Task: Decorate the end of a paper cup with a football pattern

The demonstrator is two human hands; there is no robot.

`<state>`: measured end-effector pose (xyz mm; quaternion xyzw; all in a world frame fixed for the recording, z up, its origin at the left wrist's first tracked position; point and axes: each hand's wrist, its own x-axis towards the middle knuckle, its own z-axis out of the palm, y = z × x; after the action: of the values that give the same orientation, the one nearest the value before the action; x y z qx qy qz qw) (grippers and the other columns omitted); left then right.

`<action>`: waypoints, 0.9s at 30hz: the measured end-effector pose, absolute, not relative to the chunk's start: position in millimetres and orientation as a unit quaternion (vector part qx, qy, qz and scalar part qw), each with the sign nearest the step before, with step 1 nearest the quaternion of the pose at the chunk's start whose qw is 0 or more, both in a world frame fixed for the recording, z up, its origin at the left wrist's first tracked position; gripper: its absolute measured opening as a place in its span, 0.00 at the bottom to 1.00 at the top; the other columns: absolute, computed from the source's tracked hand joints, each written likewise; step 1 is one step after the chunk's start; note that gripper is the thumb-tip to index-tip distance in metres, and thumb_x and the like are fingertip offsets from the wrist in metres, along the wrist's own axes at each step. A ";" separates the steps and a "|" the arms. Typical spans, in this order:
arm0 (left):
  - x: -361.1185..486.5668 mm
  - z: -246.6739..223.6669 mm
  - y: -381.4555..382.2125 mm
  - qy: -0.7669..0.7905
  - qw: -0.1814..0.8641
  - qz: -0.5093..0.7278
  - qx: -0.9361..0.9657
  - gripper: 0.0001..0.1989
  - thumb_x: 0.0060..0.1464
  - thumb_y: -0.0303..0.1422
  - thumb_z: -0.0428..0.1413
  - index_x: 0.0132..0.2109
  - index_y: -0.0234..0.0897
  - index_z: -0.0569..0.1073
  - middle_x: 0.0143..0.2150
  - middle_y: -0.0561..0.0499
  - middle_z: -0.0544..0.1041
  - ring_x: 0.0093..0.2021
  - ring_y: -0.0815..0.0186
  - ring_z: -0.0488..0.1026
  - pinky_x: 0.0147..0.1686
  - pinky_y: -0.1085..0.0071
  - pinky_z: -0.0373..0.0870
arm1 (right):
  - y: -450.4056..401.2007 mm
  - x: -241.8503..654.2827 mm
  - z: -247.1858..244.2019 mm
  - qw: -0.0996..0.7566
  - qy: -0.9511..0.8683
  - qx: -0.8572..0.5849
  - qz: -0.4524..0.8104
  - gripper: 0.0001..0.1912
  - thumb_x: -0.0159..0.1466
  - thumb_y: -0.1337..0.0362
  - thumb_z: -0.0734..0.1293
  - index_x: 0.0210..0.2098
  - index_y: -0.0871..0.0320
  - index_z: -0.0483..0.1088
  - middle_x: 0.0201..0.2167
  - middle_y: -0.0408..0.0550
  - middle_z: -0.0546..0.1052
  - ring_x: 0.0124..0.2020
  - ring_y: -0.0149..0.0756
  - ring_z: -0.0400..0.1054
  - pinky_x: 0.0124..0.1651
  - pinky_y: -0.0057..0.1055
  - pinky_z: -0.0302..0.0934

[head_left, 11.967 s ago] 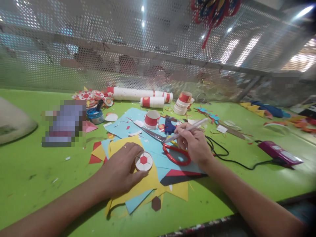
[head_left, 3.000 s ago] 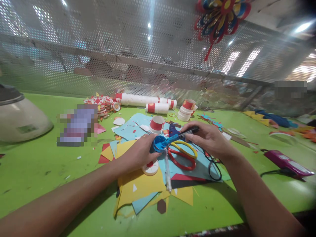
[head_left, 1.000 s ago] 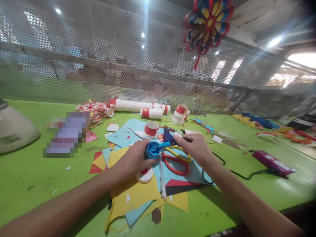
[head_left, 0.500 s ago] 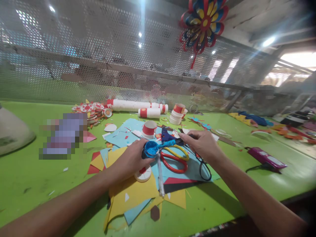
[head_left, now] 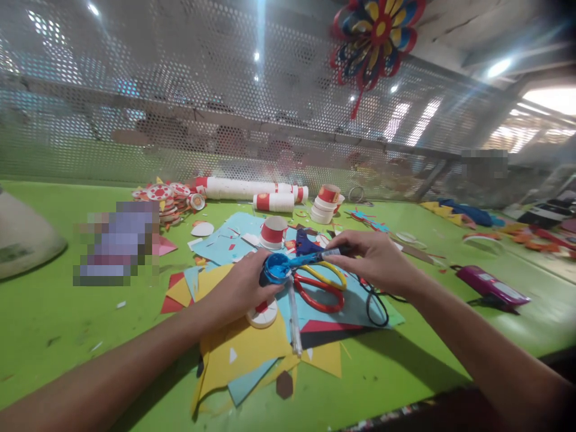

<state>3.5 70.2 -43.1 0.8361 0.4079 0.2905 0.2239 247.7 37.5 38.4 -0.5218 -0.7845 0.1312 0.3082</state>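
My left hand point(head_left: 247, 279) is wrapped round a small jar of blue paint point(head_left: 276, 268), its open mouth tilted to the right. Between the fingers of my right hand point(head_left: 373, 261) is the handle end of a paintbrush point(head_left: 310, 258), its blue-coated end in the jar's mouth. Under the brush lie scissors with red and yellow handles point(head_left: 321, 295) and a clear pen point(head_left: 294, 318). A red and white paper cup point(head_left: 273, 233) stands just behind the jar. Below my left hand is a white disc with red on it point(head_left: 262, 314).
Yellow paper point(head_left: 243, 345) and light blue paper point(head_left: 220, 240) cover the middle of the green table point(head_left: 67, 336). Stacked paper cups point(head_left: 274, 202) lie at the back. A purple device point(head_left: 492, 288) with a cord is at the right; a white object point(head_left: 27, 240) stands far left.
The brush has shifted slightly in the jar's mouth, and my right hand has moved a little with it. My left hand keeps hold of the jar. The whole view has shifted slightly.
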 end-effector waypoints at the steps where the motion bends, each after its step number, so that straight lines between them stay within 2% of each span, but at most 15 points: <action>1: 3.4 -42.6 70.0 0.408 0.224 0.290 0.836 0.17 0.53 0.38 0.58 0.49 0.39 0.67 0.40 0.48 0.74 0.38 0.59 0.71 0.36 0.65 0.66 | 35.1 250.4 40.5 0.305 -0.788 -0.518 0.134 0.10 0.58 0.59 0.69 0.34 0.60 0.76 0.26 0.46 0.76 0.26 0.32 0.65 0.28 0.29 0.59; 5: 3.5 -41.9 69.9 0.406 0.220 0.292 0.837 0.17 0.53 0.38 0.58 0.49 0.41 0.67 0.42 0.48 0.74 0.41 0.58 0.71 0.39 0.64 0.66 | 28.0 259.3 49.4 0.301 -0.793 -0.513 0.130 0.12 0.58 0.56 0.69 0.35 0.57 0.77 0.32 0.49 0.80 0.32 0.38 0.70 0.34 0.33 0.62; 8: 3.8 -42.6 70.5 0.406 0.219 0.294 0.838 0.17 0.53 0.38 0.58 0.50 0.42 0.67 0.43 0.48 0.75 0.42 0.58 0.72 0.40 0.64 0.66 | 27.1 260.6 53.8 0.312 -0.799 -0.502 0.112 0.12 0.58 0.56 0.69 0.35 0.56 0.77 0.32 0.48 0.80 0.31 0.38 0.70 0.32 0.33 0.63; 11: 3.8 -43.3 70.6 0.408 0.218 0.294 0.837 0.18 0.53 0.38 0.58 0.51 0.41 0.67 0.43 0.48 0.75 0.42 0.57 0.72 0.40 0.63 0.67 | 30.9 254.8 53.3 0.324 -0.804 -0.490 0.087 0.10 0.58 0.58 0.69 0.36 0.55 0.77 0.32 0.47 0.80 0.30 0.37 0.71 0.31 0.31 0.64; 15: 3.7 -43.7 69.9 0.410 0.216 0.294 0.836 0.19 0.53 0.38 0.58 0.51 0.40 0.67 0.44 0.47 0.75 0.42 0.57 0.72 0.40 0.63 0.67 | 39.7 245.0 46.4 0.322 -0.832 -0.447 0.069 0.08 0.59 0.63 0.69 0.38 0.57 0.76 0.34 0.48 0.81 0.34 0.37 0.73 0.36 0.32 0.65; 20: 4.1 -43.6 70.5 0.407 0.217 0.293 0.837 0.19 0.53 0.39 0.58 0.51 0.40 0.67 0.44 0.47 0.75 0.43 0.57 0.72 0.41 0.63 0.68 | 40.4 249.3 48.3 0.285 -0.880 -0.377 0.045 0.07 0.61 0.66 0.68 0.39 0.59 0.75 0.32 0.49 0.78 0.32 0.34 0.70 0.35 0.30 0.63; 23: 4.4 -42.4 71.0 0.405 0.218 0.291 0.839 0.18 0.53 0.39 0.58 0.50 0.41 0.68 0.44 0.47 0.75 0.43 0.57 0.72 0.41 0.63 0.68 | 35.2 256.3 57.1 0.254 -0.896 -0.364 0.020 0.06 0.63 0.65 0.67 0.38 0.58 0.75 0.30 0.47 0.75 0.31 0.33 0.68 0.32 0.29 0.61; 27: 4.5 -41.0 70.8 0.406 0.218 0.289 0.839 0.18 0.53 0.38 0.58 0.51 0.41 0.67 0.44 0.47 0.75 0.43 0.57 0.72 0.41 0.63 0.68 | 29.8 261.6 66.6 0.241 -0.907 -0.346 0.014 0.07 0.64 0.63 0.66 0.39 0.55 0.75 0.30 0.47 0.74 0.31 0.33 0.67 0.33 0.29 0.61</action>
<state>4.5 70.8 -41.0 0.8392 0.4058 0.2887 0.2185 261.6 29.8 66.6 -0.3460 -0.9066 0.0142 0.2411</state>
